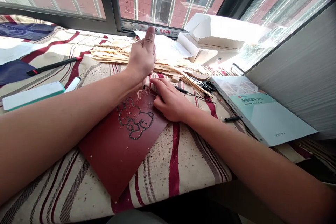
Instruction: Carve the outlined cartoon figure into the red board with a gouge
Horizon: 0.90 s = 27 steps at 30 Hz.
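Observation:
A dark red board (112, 157) lies at a slant on the striped cloth. A rabbit-like figure (136, 117) is cut into it in dark lines, with pale shavings near its top edge. My left hand (143, 56) is closed in a fist above the far end of the board, thumb up. Its fingers face away, so what they grip is hidden; a small dark bit shows beneath the fist. My right hand (170, 99) rests on the board's right far edge, index finger stretched toward the left hand and thumb apart from it.
Beyond my hands lie thin wood strips (112, 54), scissors (207, 85) and a black-handled tool (181, 90). A book (273, 115) lies right, another dark handle (232, 119) beside it. An open white box (210, 54) stands by the window. Left are a pen (55, 65) and a white-green case (34, 96).

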{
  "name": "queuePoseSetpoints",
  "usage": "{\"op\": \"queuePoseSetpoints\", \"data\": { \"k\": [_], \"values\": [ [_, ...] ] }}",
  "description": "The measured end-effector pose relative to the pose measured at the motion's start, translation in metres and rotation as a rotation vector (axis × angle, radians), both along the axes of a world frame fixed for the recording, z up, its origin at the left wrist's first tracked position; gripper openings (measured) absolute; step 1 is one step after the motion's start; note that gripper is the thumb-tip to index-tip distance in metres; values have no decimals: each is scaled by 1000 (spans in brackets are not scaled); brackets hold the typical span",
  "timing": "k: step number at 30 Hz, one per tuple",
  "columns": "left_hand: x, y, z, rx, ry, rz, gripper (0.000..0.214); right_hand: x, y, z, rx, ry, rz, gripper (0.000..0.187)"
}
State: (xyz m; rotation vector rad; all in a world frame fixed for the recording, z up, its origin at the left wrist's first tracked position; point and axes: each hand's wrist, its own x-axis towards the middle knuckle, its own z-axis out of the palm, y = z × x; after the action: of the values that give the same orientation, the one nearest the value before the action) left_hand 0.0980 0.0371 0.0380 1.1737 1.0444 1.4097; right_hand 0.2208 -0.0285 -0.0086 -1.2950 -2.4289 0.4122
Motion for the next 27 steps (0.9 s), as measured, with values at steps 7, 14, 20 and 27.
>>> {"op": "queuePoseSetpoints", "data": {
  "k": [7,14,20,27],
  "values": [
    [-1,-2,8,-56,94,-447,63,0,1,1,23,-22,1,59],
    [5,-1,-5,125,-63,-35,64,3,3,-4,31,25,30,67],
    [5,-3,-7,124,-129,21,63,2,3,-4,23,14,23,66],
    [-22,-7,17,60,-185,-209,64,3,3,-3,28,16,58,65]
  ]
}}
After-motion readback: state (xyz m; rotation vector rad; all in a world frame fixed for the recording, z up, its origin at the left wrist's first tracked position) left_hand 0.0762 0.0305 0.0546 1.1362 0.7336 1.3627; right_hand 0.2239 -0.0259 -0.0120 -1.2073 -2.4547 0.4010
